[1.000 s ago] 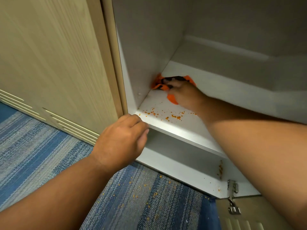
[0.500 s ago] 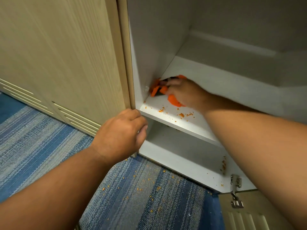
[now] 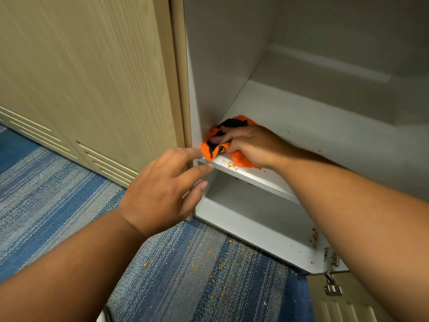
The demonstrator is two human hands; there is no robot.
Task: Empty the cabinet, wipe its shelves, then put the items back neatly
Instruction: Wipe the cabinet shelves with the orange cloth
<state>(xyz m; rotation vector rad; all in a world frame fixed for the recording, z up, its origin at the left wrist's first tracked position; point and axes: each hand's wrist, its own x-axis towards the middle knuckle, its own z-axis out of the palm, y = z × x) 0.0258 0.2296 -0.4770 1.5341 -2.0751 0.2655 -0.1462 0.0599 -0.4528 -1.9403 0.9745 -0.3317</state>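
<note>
Right hand (image 3: 251, 145) fingers (image 3: 228, 131) grip orange cloth (image 3: 240, 160) at shelf (image 3: 301, 117) corner; left hand (image 3: 162, 189) fingers (image 3: 197, 171) spread, empty, just beside cloth.

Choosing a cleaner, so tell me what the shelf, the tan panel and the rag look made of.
Shelf: white board with a smooth matte skin, likely laminate; flat face, square front edge. Tan panel: wood-grain finish, laminate or veneer, cannot tell which; fine straight lines. Rag: soft orange and black cloth, perhaps microfibre; it bunches into folds in the right hand.
</note>
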